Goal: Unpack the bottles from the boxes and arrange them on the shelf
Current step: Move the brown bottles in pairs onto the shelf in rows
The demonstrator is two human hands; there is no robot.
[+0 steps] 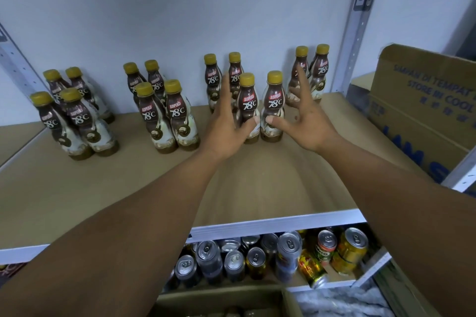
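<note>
I see a plain, pale blue-grey wall (180,8) filling the upper half of my view. The light on it is even and the shadows are soft. Against the wall stands a metal rack. Its tan shelf board (116,188) spans my view and ends in a white front edge (278,221). A grey right upright (354,41), slotted and drilled with holes, rises at the board's back right corner. A matching left upright (18,67) slants in at the far left edge. Below the front edge I see a lower tier (334,285) of the same rack.
</note>
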